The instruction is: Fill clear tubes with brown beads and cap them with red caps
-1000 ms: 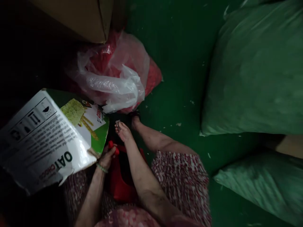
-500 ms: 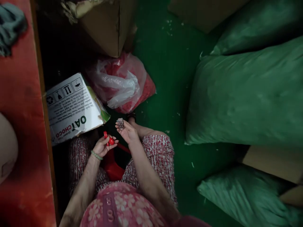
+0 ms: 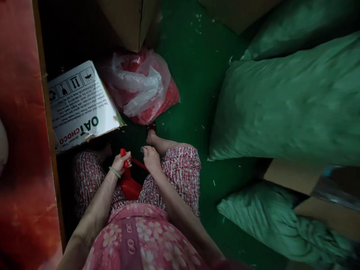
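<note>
My left hand [image 3: 120, 163], with a green bead bracelet at the wrist, is closed round a small red object [image 3: 123, 152] that sticks out above and beside the fingers. To its right, my right hand [image 3: 152, 159] has its fingers curled together. A small clear or greyish piece [image 3: 143, 149] shows at its fingertips; most of it is hidden. The hands are apart, above my lap. Something red [image 3: 131, 186] lies between my legs, under the hands.
Ahead stand a white printed carton [image 3: 81, 105] and a clear plastic bag of red items [image 3: 146, 90]. Large green sacks [image 3: 287, 101] lie on the right beside brown cardboard [image 3: 295, 174]. A red tabletop [image 3: 25, 131] edges the left. Small scraps dot the green floor [image 3: 191, 75].
Both hands have curled their fingers closed over what they hold; before, the palms lay more open. The view has shifted, so the carton, bag and sacks appear higher in it.
</note>
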Available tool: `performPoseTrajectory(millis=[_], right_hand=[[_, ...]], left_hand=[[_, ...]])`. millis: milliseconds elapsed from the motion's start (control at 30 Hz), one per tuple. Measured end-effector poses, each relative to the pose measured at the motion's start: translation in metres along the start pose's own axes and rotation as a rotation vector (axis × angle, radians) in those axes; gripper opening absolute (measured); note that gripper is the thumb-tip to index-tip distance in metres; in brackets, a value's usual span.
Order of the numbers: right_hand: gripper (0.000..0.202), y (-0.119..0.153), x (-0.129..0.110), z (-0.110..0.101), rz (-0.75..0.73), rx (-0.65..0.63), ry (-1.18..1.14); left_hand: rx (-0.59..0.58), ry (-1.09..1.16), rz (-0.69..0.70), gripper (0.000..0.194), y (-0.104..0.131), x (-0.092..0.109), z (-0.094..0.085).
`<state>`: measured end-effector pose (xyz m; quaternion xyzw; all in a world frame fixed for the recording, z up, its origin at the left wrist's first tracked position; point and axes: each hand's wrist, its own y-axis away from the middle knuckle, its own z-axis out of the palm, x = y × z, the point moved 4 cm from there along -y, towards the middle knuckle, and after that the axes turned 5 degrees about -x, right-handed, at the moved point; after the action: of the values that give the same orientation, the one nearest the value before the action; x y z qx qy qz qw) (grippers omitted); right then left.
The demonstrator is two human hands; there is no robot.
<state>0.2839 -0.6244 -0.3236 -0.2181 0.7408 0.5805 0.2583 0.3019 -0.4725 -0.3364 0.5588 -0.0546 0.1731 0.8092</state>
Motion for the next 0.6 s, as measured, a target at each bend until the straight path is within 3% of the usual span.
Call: performPoseTrajectory(millis=[100, 200, 333, 600], right_hand=[[0.015, 0.014, 0.000, 0.006, -0.028, -0.006, 0.257], [0.015, 0.021, -0.004, 0.016, -0.042, -0.073, 0.435], [0.020, 0.018, -0.008, 0.027, -0.067, -0.168, 0.563], [0.034, -0.002, -0.001, 0.035, -0.155, -0.407, 0.465]], left_hand=[[0.025, -0.054, -0.091, 0.022, -0.015, -0.022, 0.003], [0.015, -0.077, -0.199, 0.036, -0.024, -0.033, 0.005], [-0.005, -0.059, -0.338, 0.049, -0.027, -0.030, 0.000], [0.083, 0.014, -0.418, 0.033, -0.044, -0.018, -0.022]])
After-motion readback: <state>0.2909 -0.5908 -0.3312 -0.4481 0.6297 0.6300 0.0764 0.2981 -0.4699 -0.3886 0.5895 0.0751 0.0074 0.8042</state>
